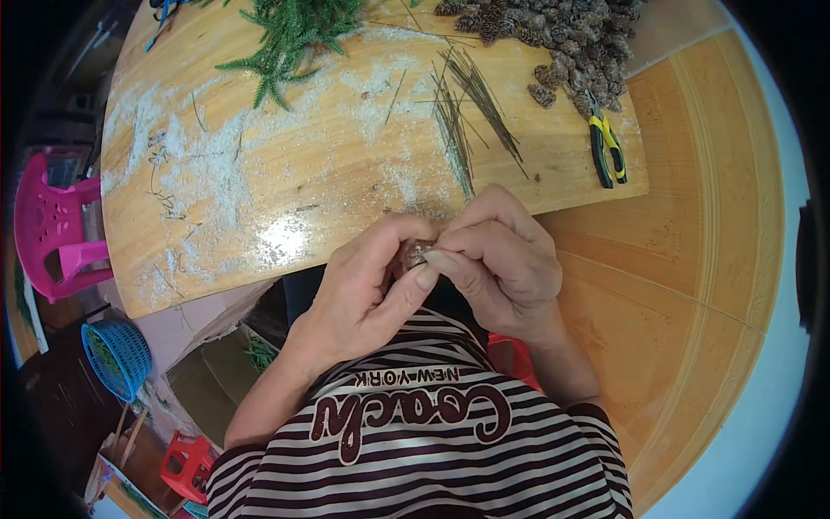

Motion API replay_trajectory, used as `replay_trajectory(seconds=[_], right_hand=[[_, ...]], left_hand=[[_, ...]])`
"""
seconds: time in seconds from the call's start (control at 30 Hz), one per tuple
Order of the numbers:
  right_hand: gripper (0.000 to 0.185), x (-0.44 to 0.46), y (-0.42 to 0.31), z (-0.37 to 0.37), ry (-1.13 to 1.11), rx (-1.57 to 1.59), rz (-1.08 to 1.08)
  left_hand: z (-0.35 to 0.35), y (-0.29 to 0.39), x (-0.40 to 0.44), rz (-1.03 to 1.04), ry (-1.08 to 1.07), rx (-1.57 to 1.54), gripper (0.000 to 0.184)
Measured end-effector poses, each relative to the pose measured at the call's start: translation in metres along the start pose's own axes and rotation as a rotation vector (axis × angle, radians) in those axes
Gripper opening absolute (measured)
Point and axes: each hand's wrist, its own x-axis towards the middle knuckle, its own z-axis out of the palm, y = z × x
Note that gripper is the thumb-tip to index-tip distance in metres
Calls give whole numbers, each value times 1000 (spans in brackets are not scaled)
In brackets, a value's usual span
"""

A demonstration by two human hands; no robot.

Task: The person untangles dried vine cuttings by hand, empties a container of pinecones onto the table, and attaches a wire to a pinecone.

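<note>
Just off the table's near edge, my left hand (367, 272) is closed around a small brown pine cone (417, 252), mostly covered by the fingers. My right hand (506, 259) meets it from the other side, thumb and forefinger pinched at the cone's edge. Whatever thin thing that pinch may hold is hidden. Beyond my hands, a loose bundle of thin dark wires (475, 91) lies on the wooden table (337, 173). A heap of pine cones (562, 39) covers the far right corner.
Pliers with yellow and black handles (608, 151) lie near the table's right edge. Green artificial fir sprigs (290, 39) are at the back. White flakes and wire scraps litter the tabletop. A pink chair (56, 229) and a blue basket (115, 359) stand at left.
</note>
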Motion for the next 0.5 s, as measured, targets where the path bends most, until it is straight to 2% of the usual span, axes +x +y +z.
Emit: replay_trajectory(seconds=[0.13,0.23,0.27,0.37,0.5], right_hand=[[12,1,1,-5,-95,16,33],[20,-3,0,-7,-68,266,227],[20,-6,0,-8,-68,266,227],[30,-19,3,-10,57,568,386],[26,-24,10,-9,-72,332,260]], left_hand=[[0,-2,-3,-60,-37,-57,20],[2,-3,-3,-109,-25,-437,19],[1,-3,-3,-110,-25,-437,19],[-2,-2,-2,-143,-31,-548,19],[2,-4,-2,-96,-69,-566,20]])
